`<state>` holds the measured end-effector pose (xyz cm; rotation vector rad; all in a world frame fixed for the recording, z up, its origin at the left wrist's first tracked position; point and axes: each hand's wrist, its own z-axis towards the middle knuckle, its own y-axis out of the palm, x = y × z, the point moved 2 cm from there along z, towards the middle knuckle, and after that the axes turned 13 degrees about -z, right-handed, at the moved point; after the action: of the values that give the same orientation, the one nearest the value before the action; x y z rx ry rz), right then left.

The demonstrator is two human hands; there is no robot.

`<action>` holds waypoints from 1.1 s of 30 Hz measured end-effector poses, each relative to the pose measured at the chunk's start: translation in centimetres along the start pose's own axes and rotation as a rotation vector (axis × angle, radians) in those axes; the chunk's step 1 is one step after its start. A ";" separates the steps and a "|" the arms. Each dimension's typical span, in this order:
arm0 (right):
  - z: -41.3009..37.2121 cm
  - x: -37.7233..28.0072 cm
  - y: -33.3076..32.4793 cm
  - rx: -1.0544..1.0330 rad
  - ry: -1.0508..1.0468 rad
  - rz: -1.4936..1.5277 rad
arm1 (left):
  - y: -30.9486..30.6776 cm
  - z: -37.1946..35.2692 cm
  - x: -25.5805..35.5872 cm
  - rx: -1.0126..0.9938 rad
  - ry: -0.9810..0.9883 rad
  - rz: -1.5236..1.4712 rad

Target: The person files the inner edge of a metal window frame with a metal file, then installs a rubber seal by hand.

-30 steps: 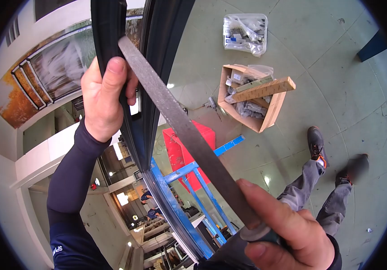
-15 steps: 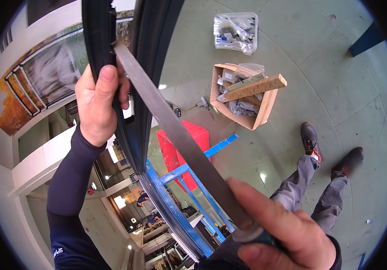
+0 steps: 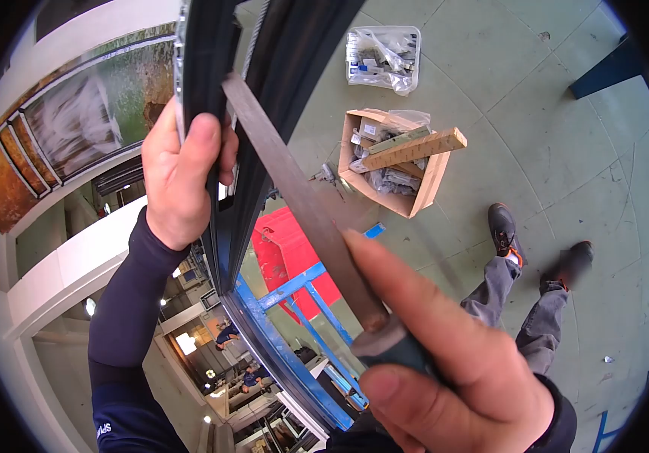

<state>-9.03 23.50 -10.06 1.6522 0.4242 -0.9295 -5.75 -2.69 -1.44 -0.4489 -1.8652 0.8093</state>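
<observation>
My right hand (image 3: 468,370) is closed round the dark handle of a flat metal file (image 3: 298,198), with the index finger stretched along the blade. The file slants up to the left, and its tip lies against or very near a slot in a dark metal frame (image 3: 207,68). My left hand (image 3: 181,177) grips the edge of that frame just below the file's tip, thumb on the near side and fingers curled round it. What the tip touches inside the slot is too small to make out.
A blue metal stand (image 3: 294,285) is below the frame, by a red box-like object (image 3: 283,238). On the floor are an open cardboard box (image 3: 351,175) with parts and a clear plastic bin (image 3: 417,64). A blue post (image 3: 607,69) stands at the right. People appear far below.
Both hands, the frame and the file have shifted right in view. My right hand and the file's handle have moved up toward the frame.
</observation>
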 end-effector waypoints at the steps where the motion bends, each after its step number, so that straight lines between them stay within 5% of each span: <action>1: 0.9 -0.2 0.3 0.001 0.013 -0.010 | 0.1 0.0 0.3 -0.018 0.005 -0.031; 11: 1.6 -1.8 2.6 -0.002 0.225 0.196 | -0.8 -0.2 0.0 -0.061 -0.089 -0.128; 15: 6.4 -2.2 0.9 -0.073 0.191 0.049 | -0.6 0.1 0.1 -0.054 -0.080 -0.126; 20: 3.6 -0.4 2.5 0.124 -0.088 -0.142 | -0.4 0.1 0.2 -0.042 -0.113 -0.065; 23: 6.9 -1.6 0.9 -0.004 0.056 -0.097 | -0.4 0.3 0.4 -0.049 -0.104 -0.081; 28: 4.2 -0.7 2.1 0.151 -0.178 -0.185 | -0.4 0.0 -0.4 -0.024 -0.120 -0.093; 30: 5.9 -1.5 1.3 -0.014 0.050 -0.121 | -0.5 0.1 -0.1 -0.055 -0.120 -0.079; 33: 6.6 -0.7 0.5 0.015 -0.057 -0.211 | -0.2 0.0 0.3 -0.019 -0.146 -0.066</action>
<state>-11.44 17.32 -9.56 1.6112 0.5612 -1.1355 -5.84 -2.64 -1.13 -0.3464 -2.0134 0.7986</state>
